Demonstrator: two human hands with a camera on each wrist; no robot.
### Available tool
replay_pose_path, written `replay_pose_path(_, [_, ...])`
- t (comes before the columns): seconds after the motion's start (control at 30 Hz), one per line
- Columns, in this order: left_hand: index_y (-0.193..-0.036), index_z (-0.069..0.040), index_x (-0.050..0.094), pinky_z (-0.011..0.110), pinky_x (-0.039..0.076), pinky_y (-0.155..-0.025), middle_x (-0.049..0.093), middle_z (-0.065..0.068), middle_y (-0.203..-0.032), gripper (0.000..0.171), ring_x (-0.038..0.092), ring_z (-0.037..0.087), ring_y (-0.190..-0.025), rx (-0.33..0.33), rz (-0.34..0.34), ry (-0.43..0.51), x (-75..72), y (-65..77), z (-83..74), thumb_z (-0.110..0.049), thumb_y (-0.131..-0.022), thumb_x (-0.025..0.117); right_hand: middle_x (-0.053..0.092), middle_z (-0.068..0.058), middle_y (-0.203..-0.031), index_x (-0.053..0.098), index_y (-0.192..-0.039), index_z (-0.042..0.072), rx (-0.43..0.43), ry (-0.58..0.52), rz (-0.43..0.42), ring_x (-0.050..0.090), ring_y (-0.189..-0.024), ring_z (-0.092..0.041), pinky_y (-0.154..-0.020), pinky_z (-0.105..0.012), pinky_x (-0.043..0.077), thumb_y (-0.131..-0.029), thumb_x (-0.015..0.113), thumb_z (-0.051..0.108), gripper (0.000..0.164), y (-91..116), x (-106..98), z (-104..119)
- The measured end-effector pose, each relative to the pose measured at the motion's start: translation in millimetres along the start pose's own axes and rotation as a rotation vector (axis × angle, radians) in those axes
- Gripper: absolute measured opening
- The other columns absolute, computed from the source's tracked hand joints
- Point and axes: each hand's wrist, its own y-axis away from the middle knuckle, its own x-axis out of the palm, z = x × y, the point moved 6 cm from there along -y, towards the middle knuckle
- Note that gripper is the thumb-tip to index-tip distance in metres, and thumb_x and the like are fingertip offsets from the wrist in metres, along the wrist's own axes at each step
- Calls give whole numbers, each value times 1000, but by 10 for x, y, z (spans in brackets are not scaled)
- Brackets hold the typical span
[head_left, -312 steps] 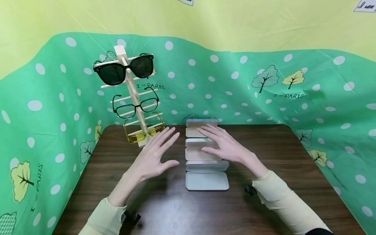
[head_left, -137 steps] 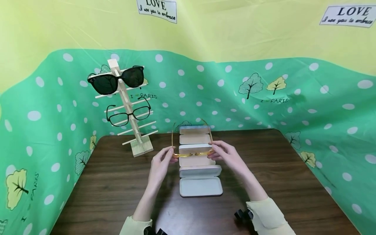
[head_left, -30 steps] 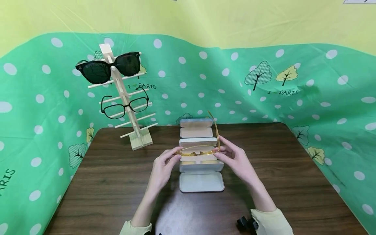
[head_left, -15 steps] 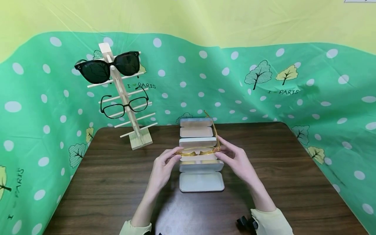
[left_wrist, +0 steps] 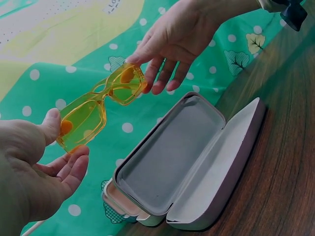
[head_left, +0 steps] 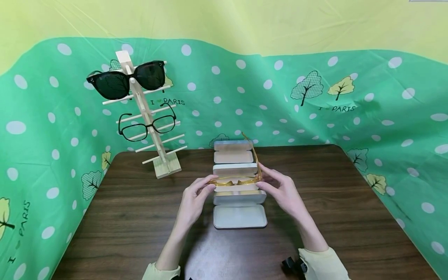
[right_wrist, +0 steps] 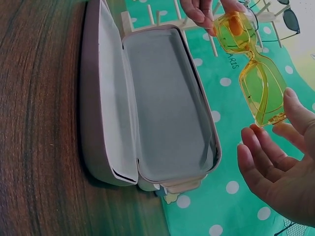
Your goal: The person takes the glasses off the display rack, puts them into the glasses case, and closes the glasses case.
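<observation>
Yellow-tinted glasses (head_left: 229,183) hang over the row of cases, pinched at one end by my left hand (head_left: 190,202) and at the other by my right hand (head_left: 282,192). One temple lies folded across behind the lenses on the left side; the right temple points up and away, leaning a little inward. In the left wrist view, thumb and fingers pinch the yellow lens (left_wrist: 83,120) at its outer edge. The right wrist view shows my right thumb and fingers at the other corner of the glasses (right_wrist: 263,91). Below them stands the nearest glasses case (head_left: 240,217), its lid raised.
Behind it stand a middle case (head_left: 235,169) and a far case (head_left: 233,157), both with lids up. A wooden display stand (head_left: 161,153) at back left carries black sunglasses (head_left: 112,85) and black-framed glasses (head_left: 150,125). Patterned cloth (head_left: 385,89) surrounds the brown table (head_left: 122,233).
Earlier the yellow glasses sat on the stand's lowest rungs; both hands then held them with both temples extended. The left temple has since folded in, and the right temple's tip has shifted slightly inward.
</observation>
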Motion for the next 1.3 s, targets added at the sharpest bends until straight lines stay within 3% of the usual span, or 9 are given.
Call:
replay_pose_path(0.47, [-124,-22,76,22,53,-88,75,5,-117,27,68,14,-100,-12,-7,12,-10,3,14,-26,-98,69,75,-11,-108,62,-142,10,-52,33,-39,62,-88,-3,-68,-21,54,-90,78,10,54,7,-14,24])
replay_pose_path(0.7, [-124,-20,75,21,53,-86,75,5,-115,27,67,14,-97,-5,-10,17,-16,2,9,-26,-98,69,76,-10,-104,66,-138,8,-101,21,-53,63,-87,0,-69,-21,56,-89,78,7,50,4,-15,46])
replay_pose_path(0.93, [-125,-20,75,21,53,-87,75,5,-117,28,66,11,-98,-15,-10,32,-14,-2,27,-26,-98,69,76,-10,-106,68,-136,8,-132,8,-68,64,-90,0,-75,-11,54,-88,79,5,49,7,-15,45])
replay_pose_path(1.1, [-126,-16,75,19,53,-86,75,7,-116,30,66,8,-95,-16,-15,57,-10,-3,29,-24,-97,70,77,-11,-106,69,-135,9,-170,-12,-82,64,-91,1,-76,-9,54,-86,79,1,51,13,-12,53])
replay_pose_path(1.3, [-126,-13,75,17,55,-88,75,11,-114,31,68,5,-96,-15,-30,111,-9,-3,23,-21,-96,72,79,-10,-107,72,-131,11,-147,-5,-101,66,-91,3,-77,-12,57,-87,79,4,45,22,-19,55])
